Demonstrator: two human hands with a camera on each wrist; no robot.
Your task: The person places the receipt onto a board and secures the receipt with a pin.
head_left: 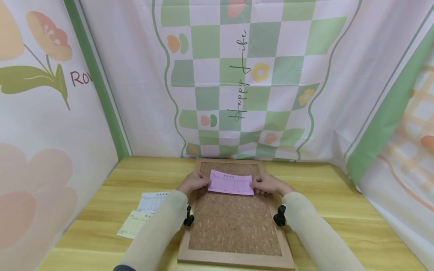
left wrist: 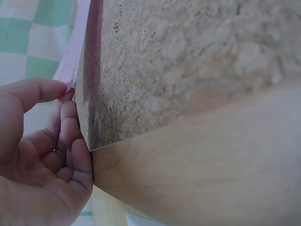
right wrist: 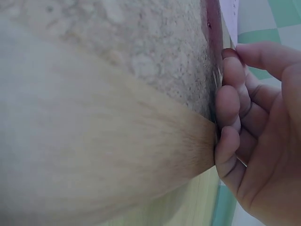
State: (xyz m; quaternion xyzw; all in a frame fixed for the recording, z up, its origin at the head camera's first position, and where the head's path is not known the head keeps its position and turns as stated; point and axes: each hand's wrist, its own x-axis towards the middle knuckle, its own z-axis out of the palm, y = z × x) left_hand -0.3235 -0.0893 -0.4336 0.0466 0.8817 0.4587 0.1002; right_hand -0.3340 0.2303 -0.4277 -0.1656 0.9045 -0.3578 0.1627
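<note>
A pink printed paper slip [head_left: 231,183] spans the upper part of a wood-framed cork board [head_left: 234,226]. My left hand [head_left: 194,182] pinches the slip's left end between thumb and forefinger; in the left wrist view this hand [left wrist: 51,146] has its other fingers curled against the board. At the opposite end, my right hand [head_left: 271,184] pinches the slip's right edge. The right wrist view shows the right hand [right wrist: 256,108] with its lower fingers touching the board, and only a sliver of the pink slip [right wrist: 229,19].
Left of the board, a white printed slip [head_left: 149,202] and a yellow printed slip [head_left: 130,224] lie on the wooden table [head_left: 95,226], partly covered by the left sleeve [head_left: 156,229]. A checkered curtain [head_left: 234,98] hangs behind the table.
</note>
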